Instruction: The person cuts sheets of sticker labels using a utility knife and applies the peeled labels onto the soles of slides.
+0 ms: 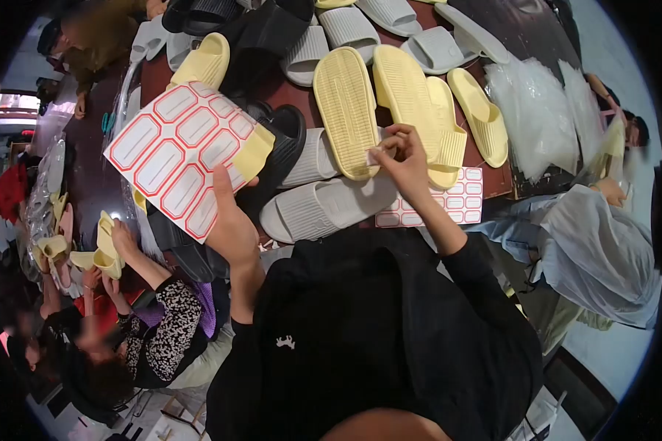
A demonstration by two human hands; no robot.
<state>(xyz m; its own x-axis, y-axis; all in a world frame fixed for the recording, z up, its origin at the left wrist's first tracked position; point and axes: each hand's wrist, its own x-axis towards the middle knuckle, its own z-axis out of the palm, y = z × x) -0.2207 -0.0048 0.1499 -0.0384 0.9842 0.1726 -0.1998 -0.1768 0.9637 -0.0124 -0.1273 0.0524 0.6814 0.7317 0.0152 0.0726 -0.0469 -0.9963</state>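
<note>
My left hand [235,224] is closed on a sheet of red-bordered white labels [176,147], whose right part shows bare yellow backing. My right hand [404,158] pinches a small white piece [372,156] at the lower end of a yellow slipper [344,110] lying sole up. Beside that slipper is another yellow one [404,88], overlapping a further yellow slipper [449,132]. A grey slipper [324,209] lies below them, nearest my body. A second label sheet [463,195] rests flat at the table's near edge, right of my right wrist.
More grey slippers [349,29] and black slippers [283,140] crowd the table. Clear plastic bags [533,110] lie at the right. Co-workers sit on both sides; one at the left handles yellow slippers [107,250], and another in light clothing [596,242] is at the right.
</note>
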